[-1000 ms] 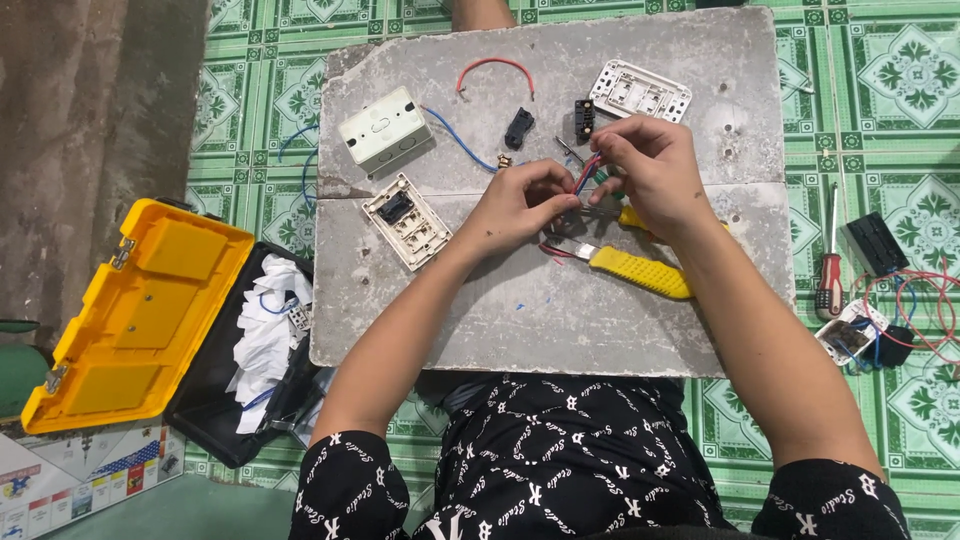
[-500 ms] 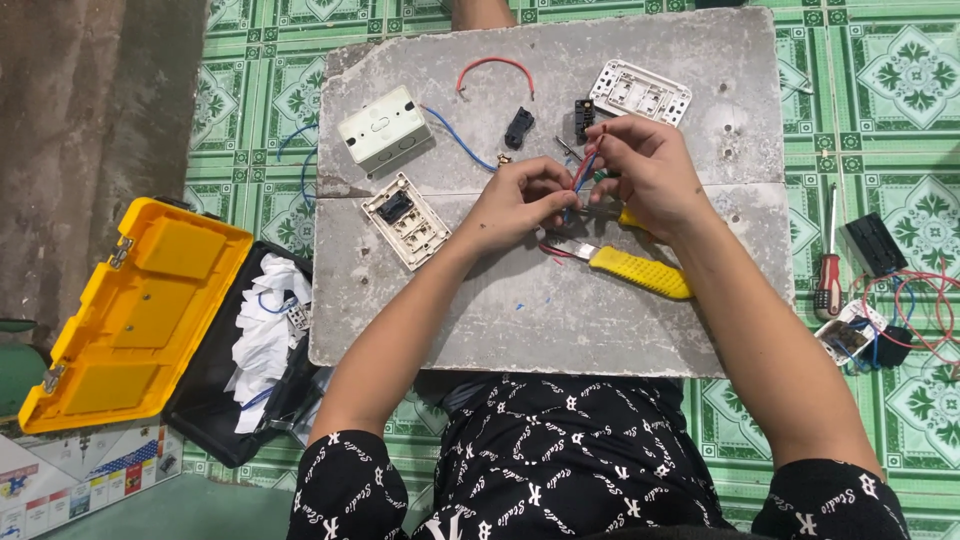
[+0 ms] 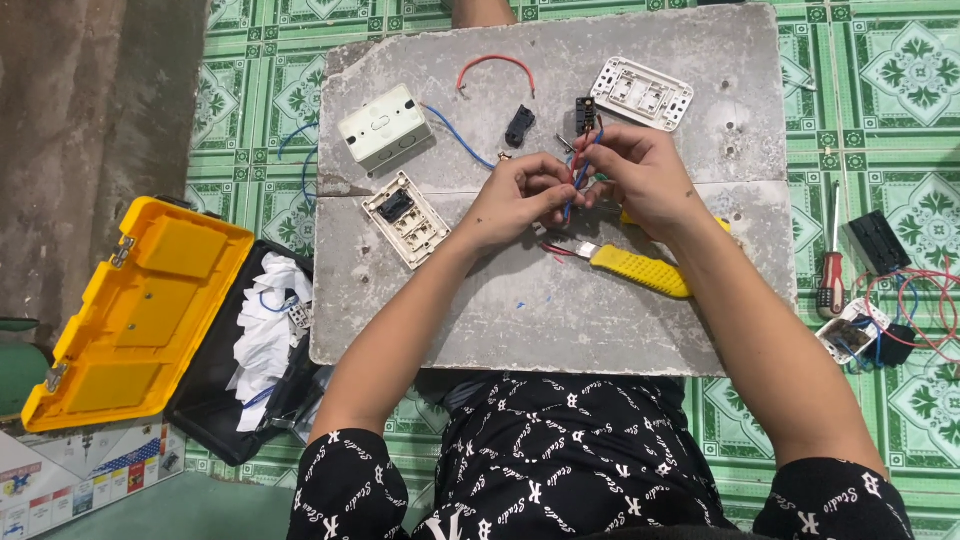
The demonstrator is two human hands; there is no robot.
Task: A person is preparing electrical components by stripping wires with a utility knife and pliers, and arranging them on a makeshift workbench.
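My left hand [image 3: 515, 197] and my right hand [image 3: 638, 172] meet over the middle of a grey concrete slab [image 3: 520, 310]. Both pinch a small bundle of blue and red wires [image 3: 579, 178] held between the fingertips. A yellow-handled utility knife [image 3: 640, 270] lies on the slab just below my right hand. A small black switch module [image 3: 585, 113] sits just above my right hand, another black module [image 3: 519, 127] above my left.
On the slab lie a white junction box [image 3: 385, 125], a switch faceplate with one black module [image 3: 406, 218], a white faceplate frame [image 3: 641, 94] and a red wire [image 3: 495, 66]. An open yellow toolbox [image 3: 135, 315] stands left. A red screwdriver [image 3: 831, 268] and wired parts [image 3: 880, 325] lie right.
Both hands have shifted slightly while working the wires; the wire bundle now shows more blue between the fingertips. Nothing else has moved.
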